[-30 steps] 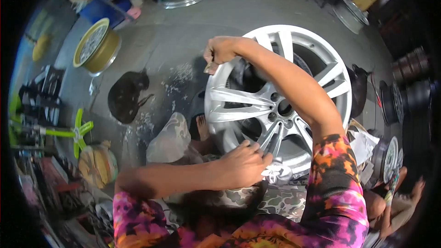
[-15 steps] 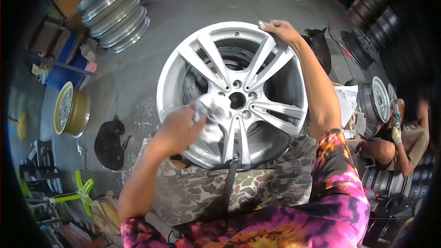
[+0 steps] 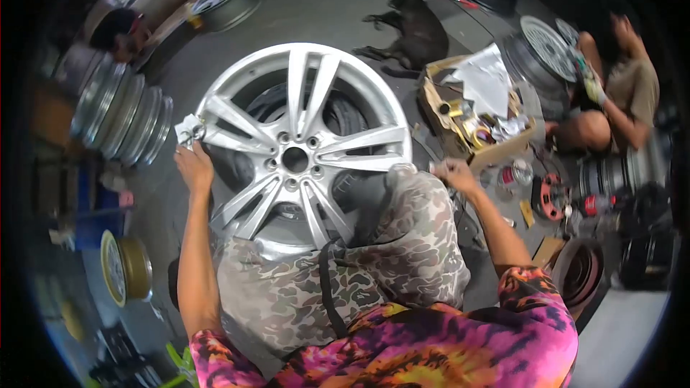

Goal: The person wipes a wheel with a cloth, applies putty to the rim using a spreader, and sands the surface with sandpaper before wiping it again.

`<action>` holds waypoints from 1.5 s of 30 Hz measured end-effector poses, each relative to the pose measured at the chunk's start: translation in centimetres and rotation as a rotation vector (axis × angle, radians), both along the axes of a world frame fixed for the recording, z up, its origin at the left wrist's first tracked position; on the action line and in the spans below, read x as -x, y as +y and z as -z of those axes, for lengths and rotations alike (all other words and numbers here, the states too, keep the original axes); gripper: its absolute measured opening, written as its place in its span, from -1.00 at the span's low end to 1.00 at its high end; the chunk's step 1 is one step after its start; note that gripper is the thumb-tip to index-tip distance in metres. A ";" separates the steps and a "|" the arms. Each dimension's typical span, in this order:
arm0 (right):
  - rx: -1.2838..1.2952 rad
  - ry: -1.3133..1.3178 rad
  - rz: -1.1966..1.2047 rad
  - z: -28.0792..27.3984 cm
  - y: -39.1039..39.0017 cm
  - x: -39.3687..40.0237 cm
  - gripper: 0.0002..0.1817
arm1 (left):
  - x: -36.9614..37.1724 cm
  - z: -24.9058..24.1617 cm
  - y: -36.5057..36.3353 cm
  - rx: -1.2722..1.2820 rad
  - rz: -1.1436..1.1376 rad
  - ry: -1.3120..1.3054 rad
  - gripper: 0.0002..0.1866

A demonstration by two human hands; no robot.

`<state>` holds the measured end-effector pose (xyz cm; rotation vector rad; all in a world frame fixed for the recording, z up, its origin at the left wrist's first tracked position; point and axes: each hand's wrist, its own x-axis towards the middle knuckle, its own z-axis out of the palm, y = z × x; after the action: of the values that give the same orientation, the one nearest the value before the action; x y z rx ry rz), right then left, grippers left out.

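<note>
A silver alloy wheel rim [image 3: 296,122] with paired spokes lies face up in front of my lap, its lower edge against the camouflage cloth [image 3: 287,280] over my legs. My left hand [image 3: 194,167] is at the rim's left edge, its fingers closed on a crumpled white cloth [image 3: 190,131] with grey smudges. On the other side, my right hand [image 3: 456,174] is off the rim, just beyond my right knee. Its fingers are curled around something small and pale that I cannot make out. Below the rim, a dark tyre [image 3: 345,111] shows between the spokes.
An open cardboard box [image 3: 496,151] of papers and tape rolls stands at right. Behind it, a person [image 3: 632,79] works on another rim [image 3: 548,49]. A black dog [image 3: 413,32] lies beyond my rim. Stacked rims [image 3: 118,115] and a gold rim [image 3: 126,267] stand left.
My right hand has left the rim's top edge and come down to the right. My left hand moved the cloth from the hub area to the left edge. The rim appears turned; my view swung right.
</note>
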<state>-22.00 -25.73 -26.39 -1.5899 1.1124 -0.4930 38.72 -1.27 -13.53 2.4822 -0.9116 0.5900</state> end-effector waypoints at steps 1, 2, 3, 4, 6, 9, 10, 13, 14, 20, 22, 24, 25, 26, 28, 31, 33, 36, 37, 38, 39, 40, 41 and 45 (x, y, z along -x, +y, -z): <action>-0.219 -0.069 0.080 1.3 3.1 2.4 -0.65 | 1.7 -2.3 -2.1 -0.058 -0.047 -0.070 -0.46; -0.329 -0.043 0.174 2.5 6.1 4.4 -0.63 | 2.9 -3.6 -4.4 -0.113 -0.092 -0.140 -0.46; -0.375 -0.098 0.291 3.1 9.3 5.8 -0.60 | 1.2 -3.1 -6.2 -0.173 -0.097 -0.250 -0.44; -0.362 -0.026 0.333 4.9 11.9 7.6 -0.57 | 1.5 -4.2 -8.7 -0.181 -0.156 -0.240 -0.45; -0.422 0.104 0.411 3.7 16.4 9.6 -0.65 | 0.9 -5.1 -12.8 -0.045 0.139 -0.333 -0.51; 0.033 0.164 0.468 6.6 21.1 12.6 -0.52 | 5.1 -7.3 -21.0 -0.127 0.546 -0.355 -0.55; 0.017 0.172 0.504 6.3 21.7 13.5 -0.52 | 8.4 -7.9 -23.6 -0.134 0.585 -0.350 -0.55; 0.013 0.341 0.535 5.7 22.7 16.3 -0.59 | 19.0 -6.2 -28.7 -0.245 0.886 -0.371 -0.54; 0.001 0.350 0.558 5.7 23.2 17.0 -0.59 | 22.7 -4.9 -29.2 -0.270 0.998 -0.387 -0.53; -0.138 0.533 0.411 8.0 27.2 20.7 -0.59 | 38.5 0.2 -20.7 -0.987 1.629 -0.342 -0.49; -0.187 0.501 0.428 8.3 27.9 21.1 -0.58 | 36.3 -0.3 -20.9 -0.746 1.603 -0.302 -0.50; 0.068 0.586 0.595 8.8 27.5 21.1 -0.57 | 33.5 -2.4 -23.4 -0.674 1.471 -0.316 -0.44; 0.121 0.591 0.638 9.4 26.9 21.5 -0.59 | 31.6 -3.6 -25.1 -0.669 1.305 -0.371 -0.47; 0.122 0.587 0.640 10.7 26.3 22.5 -0.59 | 29.5 -5.2 -26.7 -0.667 1.143 -0.321 -0.51; 0.022 0.586 0.630 13.8 24.9 25.0 -0.65 | 18.7 -5.2 -30.1 -0.451 0.970 -0.360 -0.48; -0.112 0.651 0.710 13.5 21.1 26.5 -0.69 | 7.6 -8.8 -27.9 -0.463 0.691 -0.121 -0.36; -0.015 0.676 0.786 16.3 18.5 29.1 -0.72 | 0.7 -9.7 -23.6 -0.421 0.531 -0.090 -0.27; 0.013 0.670 0.948 17.4 14.2 32.1 -0.74 | -12.0 -8.6 -14.6 -0.489 0.437 -0.187 -0.20; 0.007 0.665 0.941 17.5 13.3 32.8 -0.74 | -10.8 -8.9 -12.1 -0.431 0.026 -0.034 -0.15; 0.085 0.726 0.954 17.0 12.3 33.3 -0.74 | -23.0 -5.8 -7.5 -0.536 0.017 -0.121 -0.26; 0.162 0.786 0.967 17.0 11.5 33.9 -0.72 | -22.3 -5.1 -2.5 -0.584 0.410 -0.581 -0.35; 0.158 0.783 0.964 17.0 11.1 34.2 -0.72 | -19.2 -4.5 1.0 -0.473 0.565 -0.608 -0.39; 0.121 0.868 0.867 16.7 10.8 34.1 -0.70 | -21.5 -3.2 4.9 -0.650 0.331 -0.457 -0.37; 0.027 0.998 0.762 16.6 10.4 34.1 -0.62 | -10.6 -3.1 10.6 -0.936 0.069 -0.087 -0.53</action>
<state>-56.11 -15.31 -42.97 -1.3843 2.5082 -0.1564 49.35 9.29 -10.44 3.2107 -1.5696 0.2629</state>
